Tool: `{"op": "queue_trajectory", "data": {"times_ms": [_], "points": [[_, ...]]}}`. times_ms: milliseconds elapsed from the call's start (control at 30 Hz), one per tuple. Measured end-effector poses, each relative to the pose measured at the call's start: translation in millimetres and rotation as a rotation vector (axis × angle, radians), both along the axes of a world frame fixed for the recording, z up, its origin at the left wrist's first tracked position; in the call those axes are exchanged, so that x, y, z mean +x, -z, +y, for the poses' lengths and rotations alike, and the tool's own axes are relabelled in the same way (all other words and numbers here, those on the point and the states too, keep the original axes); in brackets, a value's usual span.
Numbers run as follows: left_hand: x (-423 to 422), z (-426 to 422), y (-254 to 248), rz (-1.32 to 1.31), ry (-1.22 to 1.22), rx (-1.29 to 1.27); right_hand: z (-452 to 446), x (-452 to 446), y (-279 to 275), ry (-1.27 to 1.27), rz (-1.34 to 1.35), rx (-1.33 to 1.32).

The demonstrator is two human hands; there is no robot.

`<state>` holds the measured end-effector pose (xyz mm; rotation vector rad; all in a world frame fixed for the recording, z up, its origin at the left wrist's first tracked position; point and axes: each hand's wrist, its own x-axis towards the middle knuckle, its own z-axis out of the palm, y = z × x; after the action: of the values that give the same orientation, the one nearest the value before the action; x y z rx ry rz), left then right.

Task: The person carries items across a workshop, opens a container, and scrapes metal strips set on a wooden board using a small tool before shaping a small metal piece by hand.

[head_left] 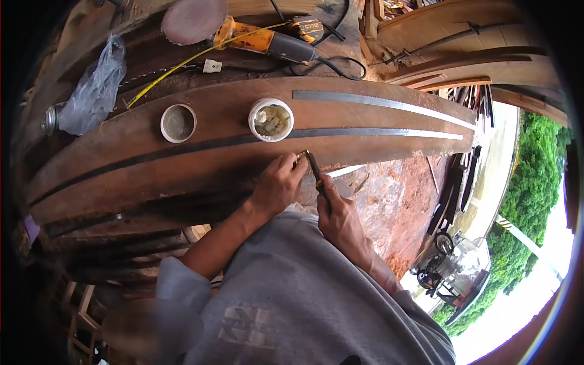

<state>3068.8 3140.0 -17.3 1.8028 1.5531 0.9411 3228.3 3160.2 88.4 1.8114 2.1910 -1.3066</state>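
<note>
Plank (219,115): long, brown, lying before the person
Metal strips (340,131): two, laid lengthwise on the plank
Power sander (258,39): beyond the plank's far edge
Right hand (342,218): fingers wrapped around the hand tool (315,169)
Left hand (277,185): fingertips drawn together near the tool's tip; cannot tell what they grasp
White tub (271,120): open, pale chunks inside, on the plank
Hand tool: by the plank's near edge
</note>
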Motion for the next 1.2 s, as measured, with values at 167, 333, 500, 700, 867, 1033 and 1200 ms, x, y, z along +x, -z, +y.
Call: {"op": "queue_trajectory", "data": {"times_ms": [167,333,500,700,867,1033,1200], "points": [[3.6,1.9,0.8,0.039,-0.011,0.013,4.6,-3.0,-3.4,0.005,0.077,0.013],[5.8,3.1,-0.3,0.056,-0.015,0.002,8.5,2.7,-0.1,-0.052,0.053,0.033],[8.6,3.9,-3.7,0.04,-0.05,0.004,12.6,3.1,4.1,-0.071,0.086,0.057],[10.9,2.3,-5.0,0.123,-0.087,-0.007,14.1,8.1,5.2,-0.111,0.124,0.085],[14.1,1.2,-8.9,0.13,-0.109,0.002,15.1,13.3,0.7,-0.108,0.098,0.049],[13.1,2.9,-9.4,0.05,-0.104,-0.027,21.2,10.8,-1.8,-0.113,0.128,0.024],[13.6,2.8,-10.0,0.107,-0.14,-0.017,20.1,19.7,8.2,-0.215,0.145,0.169]]}}
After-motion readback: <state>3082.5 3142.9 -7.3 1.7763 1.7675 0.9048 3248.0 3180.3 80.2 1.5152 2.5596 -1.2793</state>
